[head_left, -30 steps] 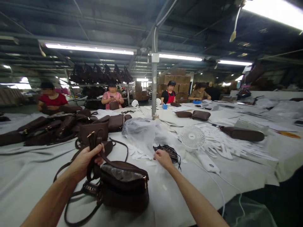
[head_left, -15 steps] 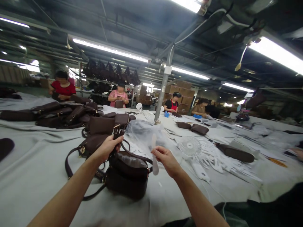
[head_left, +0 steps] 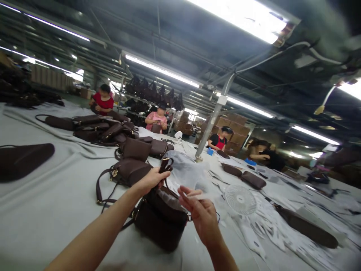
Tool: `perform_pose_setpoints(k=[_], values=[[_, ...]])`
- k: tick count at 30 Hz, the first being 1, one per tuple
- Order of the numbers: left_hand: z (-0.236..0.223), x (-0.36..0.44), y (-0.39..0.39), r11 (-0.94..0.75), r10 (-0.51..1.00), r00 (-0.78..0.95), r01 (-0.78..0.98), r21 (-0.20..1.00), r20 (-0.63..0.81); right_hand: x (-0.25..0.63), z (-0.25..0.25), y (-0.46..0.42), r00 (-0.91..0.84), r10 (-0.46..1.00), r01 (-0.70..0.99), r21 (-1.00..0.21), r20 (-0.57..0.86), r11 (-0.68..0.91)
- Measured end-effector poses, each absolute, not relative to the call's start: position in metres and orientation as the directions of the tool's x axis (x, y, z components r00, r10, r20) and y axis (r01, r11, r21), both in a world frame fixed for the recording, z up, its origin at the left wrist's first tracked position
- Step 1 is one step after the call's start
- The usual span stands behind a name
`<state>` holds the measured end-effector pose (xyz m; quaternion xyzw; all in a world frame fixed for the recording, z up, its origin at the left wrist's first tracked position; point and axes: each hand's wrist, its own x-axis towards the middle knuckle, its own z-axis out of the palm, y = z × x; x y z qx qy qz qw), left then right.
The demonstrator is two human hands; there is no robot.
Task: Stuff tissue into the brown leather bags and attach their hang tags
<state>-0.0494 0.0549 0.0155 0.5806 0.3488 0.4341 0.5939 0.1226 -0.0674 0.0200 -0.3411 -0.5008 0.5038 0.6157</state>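
A dark brown handbag (head_left: 160, 224) stands on the cloth-covered table with its top open and clear plastic lining (head_left: 170, 197) showing inside. Above its opening, my left hand (head_left: 152, 180) is closed around a gathered bundle of brown strap (head_left: 166, 165). My right hand (head_left: 201, 216) is at the bag's right edge, fingers pinched on a thin white strip (head_left: 204, 196) that lies roughly level and is partly blurred. Another brown bag (head_left: 131, 171) with a looped strap lies just behind my left forearm.
Brown bags are heaped (head_left: 104, 130) at the back left. A white handheld fan (head_left: 241, 200) lies to the right beside white strips (head_left: 270, 231). Clear plastic (head_left: 186, 165) and a metal post (head_left: 210, 126) are ahead. Several co-workers sit across the table.
The view has swung left and tilted. My right hand has turned and come nearer the bag, and the white strip has gone from upright to sideways. My left hand keeps the strap.
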Motion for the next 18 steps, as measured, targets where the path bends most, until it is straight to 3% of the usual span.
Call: perform_pose_setpoints(k=[4,6,9,12,15,18], values=[[0.021,-0.05,0.058,-0.072,0.914,0.394,-0.081,0.994,0.098,0.116,0.012,-0.072,-0.317,0.891,-0.047,-0.944,0.325,0.327],[0.024,-0.052,0.06,-0.081,0.908,0.407,-0.069,0.994,0.102,0.115,0.01,-0.069,-0.319,0.896,0.064,-0.937,0.308,0.344],[0.028,-0.057,0.062,-0.109,0.893,0.434,-0.053,0.993,0.121,0.117,0.009,-0.064,-0.176,0.946,0.187,-0.934,0.273,0.305],[0.029,-0.06,0.065,-0.15,0.882,0.444,-0.053,0.987,0.158,0.118,0.003,-0.065,-0.135,0.975,0.162,-0.967,0.174,0.195],[0.028,-0.059,0.07,-0.136,0.89,0.43,-0.062,0.989,0.149,0.116,-0.007,-0.074,-0.231,0.972,0.149,-0.985,0.045,0.081],[0.029,-0.057,0.075,-0.113,0.895,0.426,-0.077,0.991,0.135,0.108,-0.013,-0.091,-0.364,0.931,0.174,-0.982,0.0,0.068]])
